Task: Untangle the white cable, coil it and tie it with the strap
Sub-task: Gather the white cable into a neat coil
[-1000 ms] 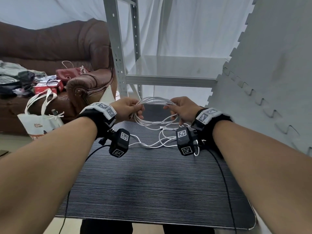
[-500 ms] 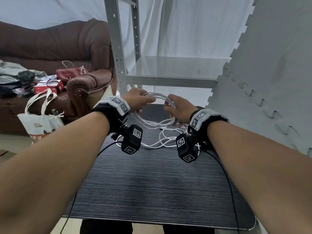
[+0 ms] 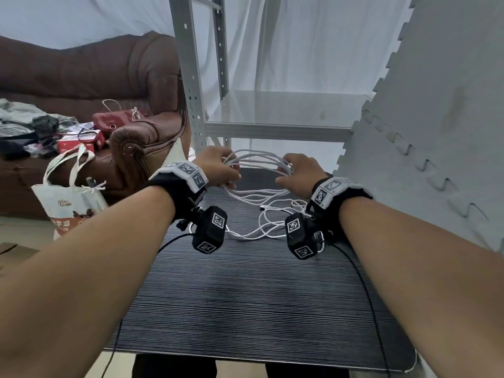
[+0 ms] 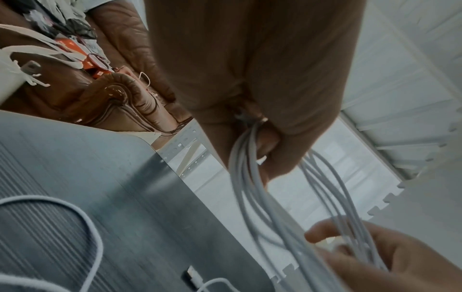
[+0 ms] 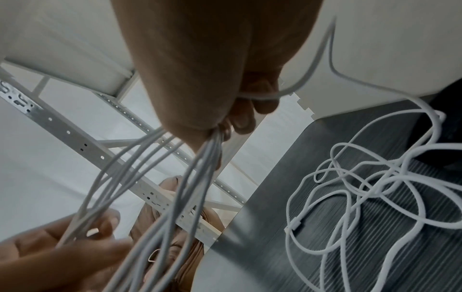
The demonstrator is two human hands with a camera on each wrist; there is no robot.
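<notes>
A coil of white cable (image 3: 257, 159) of several loops hangs in the air over the far edge of the dark table (image 3: 245, 309). My left hand (image 3: 218, 170) grips the coil's left end, fingers curled round the strands (image 4: 246, 158). My right hand (image 3: 296, 173) grips the right end (image 5: 212, 142). The rest of the cable lies in loose tangled loops (image 3: 268, 222) on the table below the hands, with a small strap piece (image 5: 294, 225) on one strand. A white plug (image 4: 193, 276) lies flat on the table.
A grey metal shelf rack (image 3: 272, 115) stands just beyond the table. A grey foam mat wall (image 3: 436, 118) rises along the right side. A brown sofa (image 3: 109, 105) with clutter and a white tote bag (image 3: 71, 197) are to the left.
Both hands have risen and moved a little farther out with the coil. They were drawn close together half a second ago and now stand wider apart, stretching the loops.
</notes>
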